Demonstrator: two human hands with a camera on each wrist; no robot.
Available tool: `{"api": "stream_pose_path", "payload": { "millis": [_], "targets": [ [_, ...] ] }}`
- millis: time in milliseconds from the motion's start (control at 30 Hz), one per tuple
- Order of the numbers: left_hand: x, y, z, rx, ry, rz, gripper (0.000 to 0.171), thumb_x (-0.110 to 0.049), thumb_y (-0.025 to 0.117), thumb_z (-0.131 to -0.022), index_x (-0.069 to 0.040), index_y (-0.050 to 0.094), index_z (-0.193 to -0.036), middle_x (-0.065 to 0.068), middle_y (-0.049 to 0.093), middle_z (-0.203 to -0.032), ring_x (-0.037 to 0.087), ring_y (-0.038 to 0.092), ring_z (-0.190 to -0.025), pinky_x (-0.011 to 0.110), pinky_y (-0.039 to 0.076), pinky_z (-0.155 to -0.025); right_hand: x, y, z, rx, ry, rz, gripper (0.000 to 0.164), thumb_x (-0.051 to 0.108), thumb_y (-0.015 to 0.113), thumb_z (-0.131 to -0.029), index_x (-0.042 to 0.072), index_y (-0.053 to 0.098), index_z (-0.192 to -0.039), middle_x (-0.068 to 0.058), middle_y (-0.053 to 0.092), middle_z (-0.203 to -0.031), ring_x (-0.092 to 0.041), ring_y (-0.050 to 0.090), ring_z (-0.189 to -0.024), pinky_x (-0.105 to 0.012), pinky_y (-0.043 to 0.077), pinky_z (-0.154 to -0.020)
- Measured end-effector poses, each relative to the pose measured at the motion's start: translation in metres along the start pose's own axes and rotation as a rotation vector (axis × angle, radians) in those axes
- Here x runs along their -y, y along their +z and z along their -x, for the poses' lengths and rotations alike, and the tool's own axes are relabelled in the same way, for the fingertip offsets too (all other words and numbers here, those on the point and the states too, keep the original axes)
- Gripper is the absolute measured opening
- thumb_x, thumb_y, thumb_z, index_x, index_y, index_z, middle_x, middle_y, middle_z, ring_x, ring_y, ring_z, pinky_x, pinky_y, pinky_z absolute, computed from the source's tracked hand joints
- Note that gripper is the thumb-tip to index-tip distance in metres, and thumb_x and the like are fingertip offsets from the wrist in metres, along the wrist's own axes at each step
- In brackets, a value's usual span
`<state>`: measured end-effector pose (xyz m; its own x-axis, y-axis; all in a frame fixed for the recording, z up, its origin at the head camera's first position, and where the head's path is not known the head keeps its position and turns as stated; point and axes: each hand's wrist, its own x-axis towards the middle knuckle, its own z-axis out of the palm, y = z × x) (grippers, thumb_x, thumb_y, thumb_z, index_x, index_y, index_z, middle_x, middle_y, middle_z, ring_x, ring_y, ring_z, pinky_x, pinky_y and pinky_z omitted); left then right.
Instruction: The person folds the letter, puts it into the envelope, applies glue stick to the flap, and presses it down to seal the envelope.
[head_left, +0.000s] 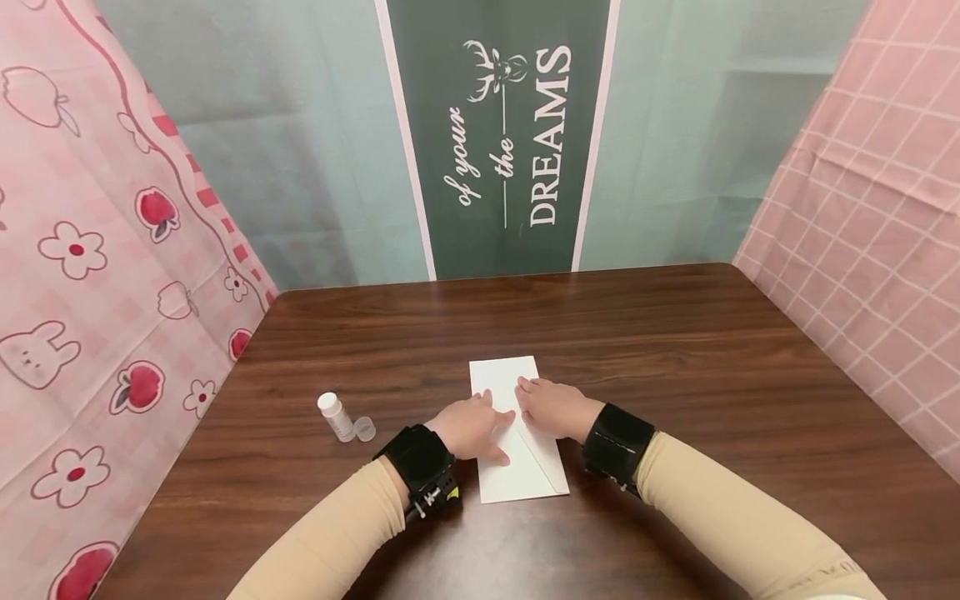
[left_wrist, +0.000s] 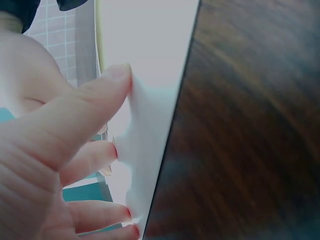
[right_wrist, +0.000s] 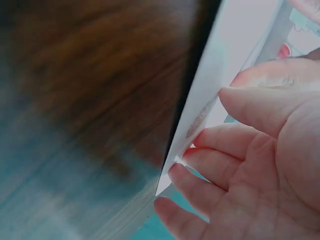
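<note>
A white envelope (head_left: 512,479) lies flat on the table, a slanted flap edge showing on its near half. My left hand (head_left: 467,427) rests on its left side with the fingers spread; in the left wrist view the thumb (left_wrist: 95,102) touches the white paper. On the right side, my right hand (head_left: 553,408) presses with extended fingers near the far half. The right wrist view shows its fingertips (right_wrist: 187,155) along the paper's edge, with a greyish patch on the paper beside them. Part of the envelope is hidden under both hands.
To the left on the brown wooden table (head_left: 637,333) stands a small white tube (head_left: 336,417), with a translucent cap (head_left: 364,429) right beside it. Curtains border the table at the back and on both sides.
</note>
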<state>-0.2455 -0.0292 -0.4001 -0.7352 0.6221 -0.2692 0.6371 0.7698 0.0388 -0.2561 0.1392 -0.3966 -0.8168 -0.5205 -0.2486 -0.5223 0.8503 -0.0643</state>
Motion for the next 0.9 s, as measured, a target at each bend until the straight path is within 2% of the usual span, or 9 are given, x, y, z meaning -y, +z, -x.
{"api": "stream_pose_path", "payload": {
  "millis": [167, 300, 633, 767, 900],
  "targets": [
    [-0.003, -0.002, 0.000, 0.018, -0.027, -0.005, 0.068, -0.053, 0.067, -0.079, -0.022, 0.050, -0.137, 0.025, 0.041, -0.138, 0.032, 0.046, -0.123, 0.043, 0.049, -0.082, 0.002, 0.002, 0.002, 0.015, 0.019, -0.018, 0.042, 0.018, 0.046, -0.098, -0.005, 0.045, -0.134, -0.019, 0.039, -0.142, -0.030, 0.039, -0.129, -0.045, 0.040, -0.096],
    [-0.006, -0.004, 0.000, 0.036, -0.047, -0.018, 0.072, -0.056, 0.066, -0.078, -0.020, 0.048, -0.138, 0.023, 0.041, -0.139, 0.031, 0.046, -0.123, 0.044, 0.050, -0.081, 0.007, 0.006, 0.010, 0.006, 0.016, -0.007, 0.041, 0.016, 0.045, -0.098, -0.003, 0.045, -0.134, -0.018, 0.040, -0.142, -0.031, 0.040, -0.128, -0.044, 0.043, -0.092],
    [-0.001, -0.003, -0.002, 0.038, -0.063, -0.033, 0.075, -0.058, 0.066, -0.077, -0.019, 0.048, -0.138, 0.023, 0.040, -0.140, 0.032, 0.045, -0.124, 0.045, 0.050, -0.080, 0.018, 0.012, 0.033, -0.034, -0.098, 0.195, 0.039, 0.003, 0.045, -0.094, 0.002, 0.049, -0.133, -0.012, 0.045, -0.140, -0.024, 0.044, -0.126, -0.036, 0.049, -0.084],
    [-0.002, -0.004, -0.002, 0.048, -0.069, -0.028, 0.074, -0.058, 0.066, -0.077, -0.020, 0.047, -0.138, 0.022, 0.040, -0.140, 0.032, 0.044, -0.125, 0.045, 0.049, -0.082, 0.022, 0.015, 0.046, -0.071, -0.121, 0.195, 0.040, 0.000, 0.049, -0.092, 0.000, 0.051, -0.131, -0.013, 0.047, -0.137, -0.023, 0.045, -0.125, -0.036, 0.049, -0.084],
    [-0.003, -0.006, -0.001, 0.046, -0.067, -0.022, 0.074, -0.057, 0.067, -0.077, -0.019, 0.048, -0.138, 0.022, 0.041, -0.139, 0.032, 0.045, -0.124, 0.044, 0.048, -0.084, 0.025, 0.017, 0.059, -0.097, -0.136, 0.174, 0.037, 0.003, 0.052, -0.091, 0.000, 0.054, -0.128, -0.013, 0.050, -0.135, -0.021, 0.048, -0.122, -0.035, 0.050, -0.083]
  ]
}}
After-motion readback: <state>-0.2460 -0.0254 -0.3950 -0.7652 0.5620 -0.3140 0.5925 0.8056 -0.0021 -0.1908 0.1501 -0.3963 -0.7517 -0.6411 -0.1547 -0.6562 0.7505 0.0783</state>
